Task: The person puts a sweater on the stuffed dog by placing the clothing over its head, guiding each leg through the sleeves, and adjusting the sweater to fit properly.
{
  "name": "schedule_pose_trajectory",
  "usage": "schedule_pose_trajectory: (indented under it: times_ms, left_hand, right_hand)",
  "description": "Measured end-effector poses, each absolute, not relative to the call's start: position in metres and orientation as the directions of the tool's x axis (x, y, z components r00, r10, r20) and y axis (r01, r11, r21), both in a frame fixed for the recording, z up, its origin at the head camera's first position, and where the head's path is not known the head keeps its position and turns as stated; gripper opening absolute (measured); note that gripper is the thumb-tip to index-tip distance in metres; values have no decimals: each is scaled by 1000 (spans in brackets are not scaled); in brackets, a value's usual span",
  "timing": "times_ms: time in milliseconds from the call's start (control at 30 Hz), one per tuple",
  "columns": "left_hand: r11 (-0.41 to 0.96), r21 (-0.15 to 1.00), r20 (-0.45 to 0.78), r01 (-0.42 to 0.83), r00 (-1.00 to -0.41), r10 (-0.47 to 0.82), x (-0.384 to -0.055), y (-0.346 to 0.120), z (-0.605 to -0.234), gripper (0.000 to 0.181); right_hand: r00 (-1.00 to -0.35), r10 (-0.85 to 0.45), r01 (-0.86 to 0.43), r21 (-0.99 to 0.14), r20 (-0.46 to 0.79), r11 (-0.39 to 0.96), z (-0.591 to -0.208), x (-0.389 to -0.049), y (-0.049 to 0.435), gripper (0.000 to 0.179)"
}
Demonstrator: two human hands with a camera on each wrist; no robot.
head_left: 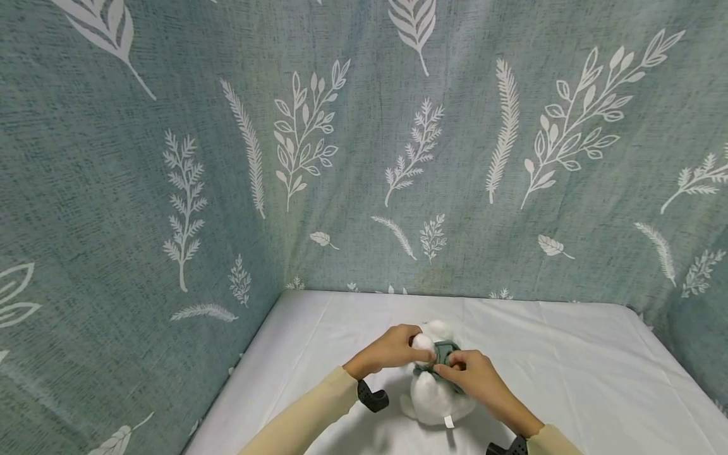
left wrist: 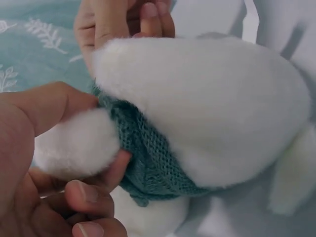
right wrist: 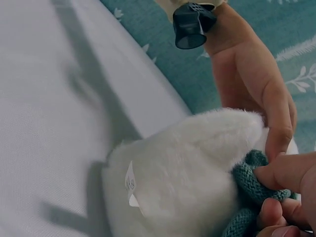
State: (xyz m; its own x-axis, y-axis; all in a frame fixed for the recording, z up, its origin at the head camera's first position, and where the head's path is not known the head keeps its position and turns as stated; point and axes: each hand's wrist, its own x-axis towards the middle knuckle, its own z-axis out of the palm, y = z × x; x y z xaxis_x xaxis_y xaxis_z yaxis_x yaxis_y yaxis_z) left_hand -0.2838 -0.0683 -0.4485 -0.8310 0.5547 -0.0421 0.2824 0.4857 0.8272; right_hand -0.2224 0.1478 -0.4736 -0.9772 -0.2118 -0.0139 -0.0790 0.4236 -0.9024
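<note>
A white stuffed animal [head_left: 435,398] lies on the white surface, wearing a teal knitted garment [head_left: 445,349]. My left hand [head_left: 392,351] grips a round white part of the toy [left wrist: 79,143], fingertips right at the knit edge in the left wrist view. Bunched knit [right wrist: 244,177] is pinched between the thumb and fingers of my right hand [head_left: 472,373]. The toy's plump white body [left wrist: 212,108] sticks out past the garment. A small white tag [right wrist: 130,182] hangs from its fur. Both hands cover part of the garment.
A white-covered table [head_left: 569,354] spreads under the toy. Teal cloth with white leaf prints [head_left: 364,158] hangs behind it and along the left. A black wrist device [head_left: 372,398] sits on the left forearm, another [head_left: 509,445] on the right.
</note>
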Motion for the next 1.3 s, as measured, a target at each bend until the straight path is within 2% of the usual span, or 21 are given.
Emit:
schedule_pose_trajectory:
  times_ms: [167,333,700,900,1133,1300]
  left_hand:
    - [478,836,-24,271,-851,524,-286,-71,-449,16]
    - [455,855,-26,250,-854,519,-291,-74,-451,8]
    - [468,850,-50,243,-847,530,-292,-78,-448,17]
    - [507,823,-55,254,-854,517,-290,-77,-441,18]
    - [538,804,-68,255,-858,509,-290,-78,-441,34]
    - [545,799,-67,253,-864,500,-288,-78,-443,32]
  right_hand:
    - [-982,-186,-94,-892,11,443,-474,-221,147,23]
    - [-983,-182,-90,-888,7,451,-475,-221,147,25]
    - [-964,-267,-119,-904,5,411,-472,-221,158,32]
    - [-971,-237,-129,-902,30,413,-463,-223,169,32]
    - [-983,-165,-157,-851,84,501,-470,-229,166,33]
    - [-973,-177,-227,-772,150,594,-477,-231,160,24]
